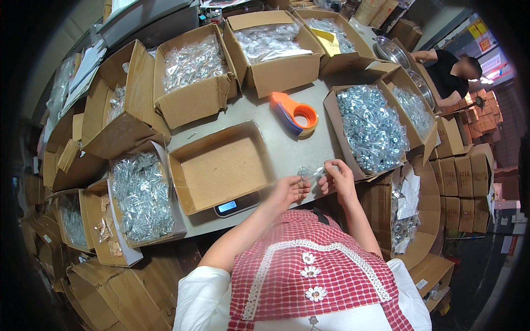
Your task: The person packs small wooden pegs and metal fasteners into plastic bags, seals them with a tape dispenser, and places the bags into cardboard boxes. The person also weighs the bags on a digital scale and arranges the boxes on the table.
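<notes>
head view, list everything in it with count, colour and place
table: one, grey, centre
shallow box: one, brown, left of the hands
scale: one, dark with lit display, under the shallow box
tape dispenser: one, orange and purple, beyond the hands
clear packet: one, transparent, between the hands
filled cartons: at least eight, brown, around the table
stacked cartons: several, brown, far right
metal bowls: two, silver, upper right
co-worker: one, black top, upper right
background clutter: too small to count
apron: one, red check, lower centre
left hand: one, bare, near the packet
right hand: one, bare, fingers apparently pinching the packet
</notes>
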